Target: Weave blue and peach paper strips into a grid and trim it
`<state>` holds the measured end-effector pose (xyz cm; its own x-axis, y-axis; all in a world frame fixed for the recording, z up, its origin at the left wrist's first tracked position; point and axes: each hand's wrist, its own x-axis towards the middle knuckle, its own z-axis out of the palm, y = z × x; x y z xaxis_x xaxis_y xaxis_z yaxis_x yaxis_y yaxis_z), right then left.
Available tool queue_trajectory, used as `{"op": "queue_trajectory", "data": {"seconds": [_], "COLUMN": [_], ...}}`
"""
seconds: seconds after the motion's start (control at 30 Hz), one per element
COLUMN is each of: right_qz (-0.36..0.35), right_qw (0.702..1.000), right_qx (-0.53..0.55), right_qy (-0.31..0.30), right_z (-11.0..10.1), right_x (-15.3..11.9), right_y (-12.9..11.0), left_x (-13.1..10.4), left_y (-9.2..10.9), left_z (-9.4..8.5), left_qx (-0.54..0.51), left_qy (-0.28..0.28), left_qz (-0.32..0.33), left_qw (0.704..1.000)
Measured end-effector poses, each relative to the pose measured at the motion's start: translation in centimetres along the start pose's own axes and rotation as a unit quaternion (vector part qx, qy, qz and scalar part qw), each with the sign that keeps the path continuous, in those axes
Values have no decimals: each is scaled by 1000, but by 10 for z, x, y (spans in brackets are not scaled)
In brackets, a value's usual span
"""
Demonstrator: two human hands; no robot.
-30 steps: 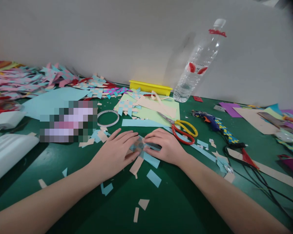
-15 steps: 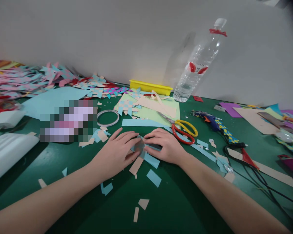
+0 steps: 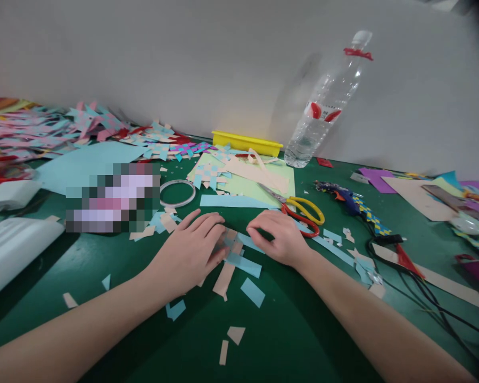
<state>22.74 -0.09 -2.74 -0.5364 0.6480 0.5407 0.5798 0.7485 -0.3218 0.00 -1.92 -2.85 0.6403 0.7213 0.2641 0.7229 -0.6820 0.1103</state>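
Woven strips of light blue and peach paper (image 3: 236, 246) lie crossed on the table between my hands. My left hand (image 3: 195, 247) rests over their left side, fingers stretched and a little apart, the thumb near the crossing; it hides part of the strips. My right hand (image 3: 278, 236) is just right of them, apart from the weave. Its fingers are curled and the thumb meets the index finger, with nothing visible in them. Behind it lie open-bladed scissors (image 3: 303, 213) with red and yellow handles. A narrow roll of tape (image 3: 178, 193) stands beyond my left hand.
Paper scraps (image 3: 253, 292) are scattered around. Pale green sheets (image 3: 283, 178), a yellow tray (image 3: 247, 143) and a leaning plastic bottle (image 3: 323, 106) are at the back. A blurred-out object (image 3: 115, 199) and a white item (image 3: 19, 250) lie left. Black cables (image 3: 427, 292) run at right.
My right hand has drawn back to the right from the woven strips, and its fingers have curled in. More of the weave shows. My left hand stays nearly in place.
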Motion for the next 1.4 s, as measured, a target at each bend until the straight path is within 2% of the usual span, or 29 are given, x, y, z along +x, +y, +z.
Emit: {"op": "queue_trajectory", "data": {"seconds": [0.17,0.27,0.6,0.87,1.03,1.13,1.23,1.4], "right_qz": [-105,-139,-113,-135,-145,-121,-59,41], "right_qw": [994,990,992,987,988,991,996,995], "right_qx": [-30,-31,-38,-19,-28,-42,-47,37], "right_qy": [-4,-13,-45,-80,-54,-43,-51,-81], "right_z": [-2,-3,2,-1,1,2,4,3], "right_x": [-3,-3,-5,-3,-4,-3,-1,3], "right_y": [0,-1,-2,-8,-8,-7,-6,-8], "left_x": [0,0,2,6,5,4,4,4], "left_y": [4,5,5,6,3,1,-1,-2], "left_z": [3,5,1,4,6,7,7,6], "left_qx": [-25,-39,-88,-130,-123,-106,-103,-120], "left_qy": [-24,-45,-66,-45,-29,-24,-26,-16], "left_qz": [31,58,60,38,37,29,11,-17], "left_qw": [999,997,992,990,991,994,994,993]}}
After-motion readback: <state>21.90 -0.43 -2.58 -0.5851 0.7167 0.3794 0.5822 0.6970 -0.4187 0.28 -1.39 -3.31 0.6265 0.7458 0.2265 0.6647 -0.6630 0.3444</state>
